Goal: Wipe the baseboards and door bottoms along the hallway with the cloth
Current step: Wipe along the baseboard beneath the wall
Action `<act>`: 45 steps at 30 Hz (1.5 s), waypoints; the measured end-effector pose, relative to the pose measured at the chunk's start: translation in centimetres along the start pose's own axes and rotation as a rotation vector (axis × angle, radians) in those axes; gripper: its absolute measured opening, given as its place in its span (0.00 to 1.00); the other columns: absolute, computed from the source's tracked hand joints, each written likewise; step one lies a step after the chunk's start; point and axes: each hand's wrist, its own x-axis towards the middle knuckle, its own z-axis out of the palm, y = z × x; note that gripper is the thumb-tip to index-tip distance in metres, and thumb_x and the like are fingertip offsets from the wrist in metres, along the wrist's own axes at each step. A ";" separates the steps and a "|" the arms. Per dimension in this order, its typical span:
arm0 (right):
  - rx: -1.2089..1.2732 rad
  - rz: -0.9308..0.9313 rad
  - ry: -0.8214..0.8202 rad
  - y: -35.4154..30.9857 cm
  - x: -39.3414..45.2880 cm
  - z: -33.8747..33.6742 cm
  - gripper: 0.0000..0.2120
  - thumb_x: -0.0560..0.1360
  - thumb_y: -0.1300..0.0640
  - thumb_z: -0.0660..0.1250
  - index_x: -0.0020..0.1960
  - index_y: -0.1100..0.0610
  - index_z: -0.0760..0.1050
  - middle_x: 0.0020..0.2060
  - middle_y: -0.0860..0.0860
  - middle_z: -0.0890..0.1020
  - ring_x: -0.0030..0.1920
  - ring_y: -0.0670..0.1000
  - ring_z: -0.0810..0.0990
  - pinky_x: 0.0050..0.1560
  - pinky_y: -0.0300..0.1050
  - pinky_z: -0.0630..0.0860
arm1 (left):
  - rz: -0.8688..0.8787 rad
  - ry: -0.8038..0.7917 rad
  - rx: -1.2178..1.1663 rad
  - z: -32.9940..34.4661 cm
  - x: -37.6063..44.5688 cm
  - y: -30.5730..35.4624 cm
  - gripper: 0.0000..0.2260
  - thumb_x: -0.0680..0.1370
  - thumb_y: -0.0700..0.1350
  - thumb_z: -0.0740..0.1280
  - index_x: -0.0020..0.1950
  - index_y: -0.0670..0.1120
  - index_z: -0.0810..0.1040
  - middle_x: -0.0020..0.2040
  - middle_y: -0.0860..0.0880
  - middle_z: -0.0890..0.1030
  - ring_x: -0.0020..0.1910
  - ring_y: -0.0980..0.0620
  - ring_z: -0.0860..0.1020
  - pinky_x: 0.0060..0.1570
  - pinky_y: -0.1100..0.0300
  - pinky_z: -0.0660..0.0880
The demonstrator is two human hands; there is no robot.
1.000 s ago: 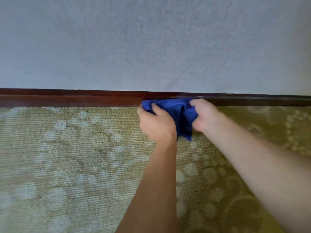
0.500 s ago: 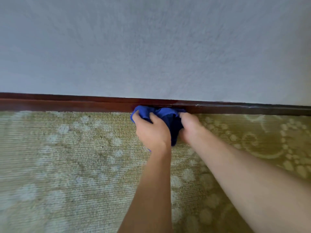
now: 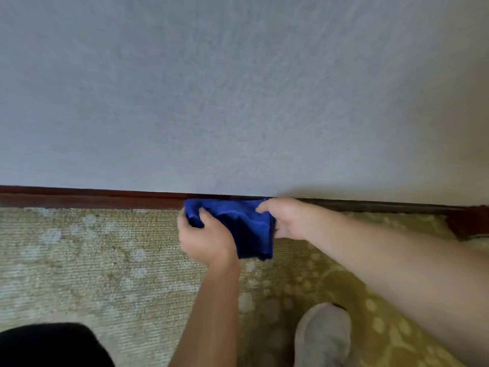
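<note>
Blue microfibre cloth (image 3: pixel 246 229) sits bunched against the dark reddish wooden baseboard (image 3: pixel 92 200), around 12 o'clock from the person's knees, with the left hand (image 3: pixel 205 241) gripping its left end and the right hand (image 3: pixel 289 219) pinching the right. I'd say keep it folded flat, press the top edge into the ledge, and slide steadily above the patterned beige carpet (image 3: pixel 92 260) so it doesn't snag.

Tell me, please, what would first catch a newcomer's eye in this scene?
The blue cloth stands out, held against the dark baseboard at the foot of the pale wall. The left hand and right hand grip its two ends. Below lies a patterned carpet, with a grey sock near the bottom edge.
</note>
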 end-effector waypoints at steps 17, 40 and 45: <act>0.592 -0.131 -0.030 7.5 10.8 -2.6 0.16 0.72 0.65 0.67 0.59 0.66 0.76 0.51 0.63 0.83 0.48 0.60 0.83 0.53 0.56 0.79 | 0.624 -0.206 0.408 3.5 -0.4 -7.2 0.14 0.78 0.45 0.65 0.56 0.36 0.81 0.50 0.39 0.84 0.52 0.41 0.80 0.54 0.51 0.74; 0.932 -0.038 0.054 11.0 7.4 -7.0 0.21 0.77 0.62 0.63 0.69 0.61 0.68 0.61 0.61 0.77 0.57 0.60 0.79 0.54 0.52 0.77 | 0.312 -0.417 0.412 7.1 -7.4 -5.3 0.12 0.79 0.42 0.62 0.35 0.45 0.74 0.35 0.48 0.77 0.39 0.44 0.78 0.45 0.51 0.76; 0.921 -0.159 0.259 12.2 7.7 -15.1 0.14 0.78 0.64 0.61 0.63 0.63 0.71 0.51 0.60 0.81 0.43 0.56 0.80 0.37 0.44 0.75 | 0.457 -0.629 0.485 12.6 -12.3 -4.9 0.11 0.78 0.41 0.64 0.40 0.37 0.79 0.41 0.39 0.82 0.42 0.44 0.78 0.44 0.56 0.71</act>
